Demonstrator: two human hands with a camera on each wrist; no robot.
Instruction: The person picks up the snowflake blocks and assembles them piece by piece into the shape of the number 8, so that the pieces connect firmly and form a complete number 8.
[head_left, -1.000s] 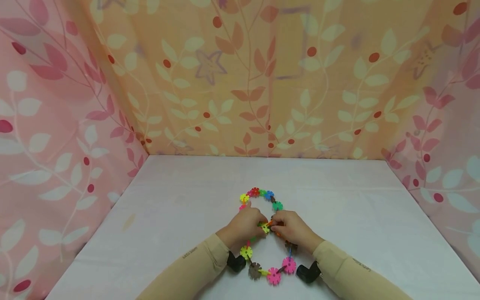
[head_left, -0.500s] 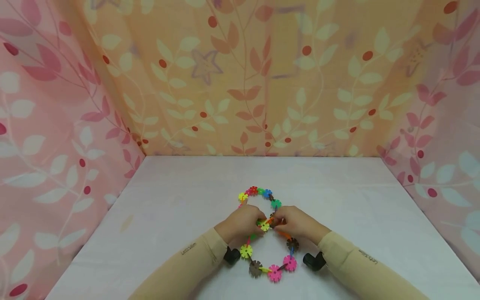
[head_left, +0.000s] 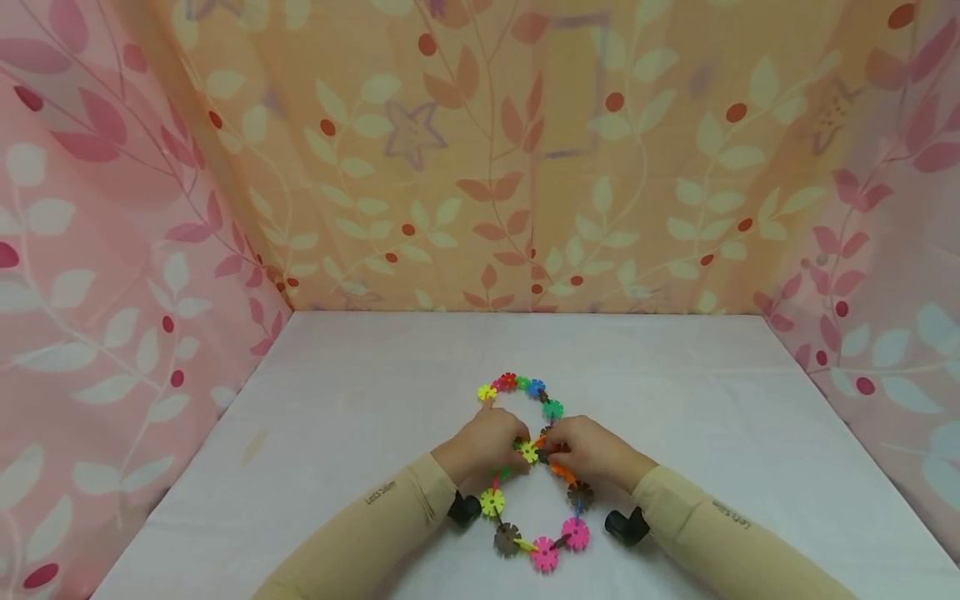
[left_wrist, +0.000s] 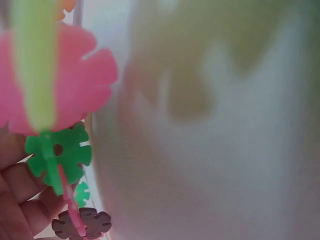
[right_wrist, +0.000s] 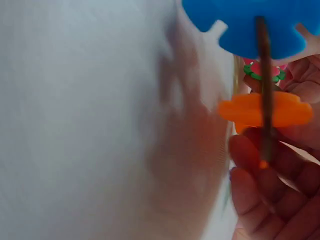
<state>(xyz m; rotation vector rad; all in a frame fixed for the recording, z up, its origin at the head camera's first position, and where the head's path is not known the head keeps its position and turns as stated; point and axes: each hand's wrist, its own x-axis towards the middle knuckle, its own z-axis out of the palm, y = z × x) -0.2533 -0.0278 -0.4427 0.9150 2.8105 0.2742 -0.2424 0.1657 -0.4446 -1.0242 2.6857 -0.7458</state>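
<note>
A chain of colourful notched plastic discs lies on the table in a figure-eight shape, with a red disc (head_left: 507,382) in its far loop and a pink disc (head_left: 545,555) in its near loop. Both hands meet at the narrow middle. My left hand (head_left: 483,443) pinches the chain beside a yellow disc (head_left: 528,452); its wrist view has a green disc (left_wrist: 75,152) close to the fingers. From the other side, my right hand (head_left: 596,452) pinches the chain near an orange disc (right_wrist: 292,109). Fingers hide the exact joint between them.
A white cloth covers the table (head_left: 360,367). Patterned fabric walls (head_left: 480,167) enclose its back and sides. Black wrist devices hang below the left sleeve (head_left: 375,517) and the right sleeve (head_left: 735,517), close to the near loop.
My right hand has shifted slightly to the right and stays at the chain's middle. The near loop has moved a little. My left hand keeps its grip, and the head view has turned slightly.
</note>
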